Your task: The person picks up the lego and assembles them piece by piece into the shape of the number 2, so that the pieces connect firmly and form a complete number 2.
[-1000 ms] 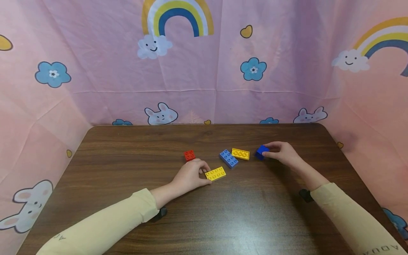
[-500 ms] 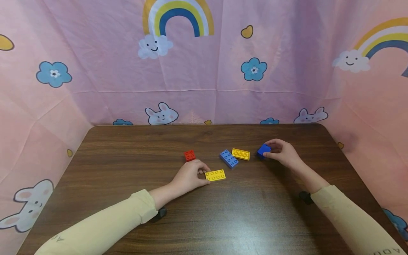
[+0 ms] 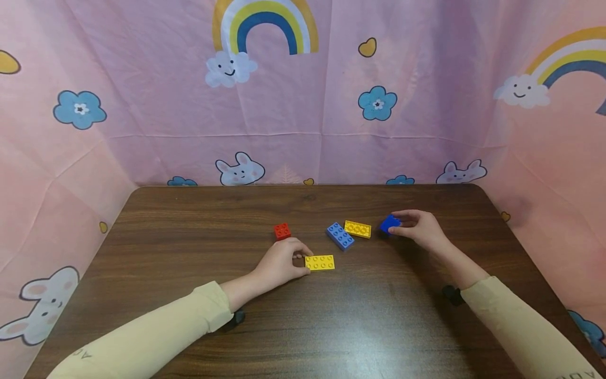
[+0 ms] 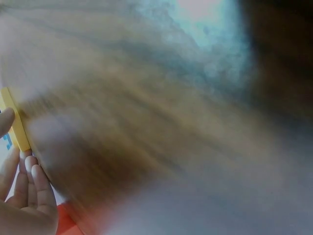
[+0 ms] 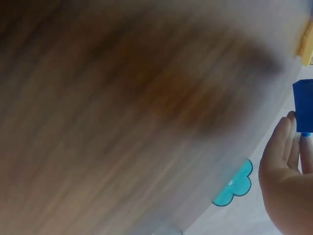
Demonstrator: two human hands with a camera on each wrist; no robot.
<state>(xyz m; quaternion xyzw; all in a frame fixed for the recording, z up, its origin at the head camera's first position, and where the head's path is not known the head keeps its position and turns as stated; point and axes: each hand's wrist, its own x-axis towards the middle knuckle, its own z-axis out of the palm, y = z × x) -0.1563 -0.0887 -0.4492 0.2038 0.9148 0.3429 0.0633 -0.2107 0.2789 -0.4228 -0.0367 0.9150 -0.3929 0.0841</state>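
Observation:
In the head view my left hand (image 3: 283, 261) pinches the left end of a yellow toy building brick (image 3: 320, 262), studs up, between thumb and fingers. The left wrist view shows the same yellow brick (image 4: 16, 122) edge-on at the fingertips. Farther right, my right hand (image 3: 420, 228) grips a dark blue brick (image 3: 390, 224) that is tilted in its fingers. Close up in the right wrist view, that blue brick (image 5: 304, 105) sits at the fingertips. A small red brick (image 3: 282, 231) lies just beyond the left hand, its near side partly overlapped by it.
Between the hands, a lighter blue brick (image 3: 340, 236) lies studs up, beside a yellow brick (image 3: 357, 229) showing its hollow underside. All are on a dark wooden table (image 3: 199, 221). A pink patterned cloth (image 3: 284, 110) hangs behind and along both sides.
The yellow brick in my left hand has turned from slanted to nearly level across the view. My right hand shifted slightly right, then back left, turning the blue brick a little.

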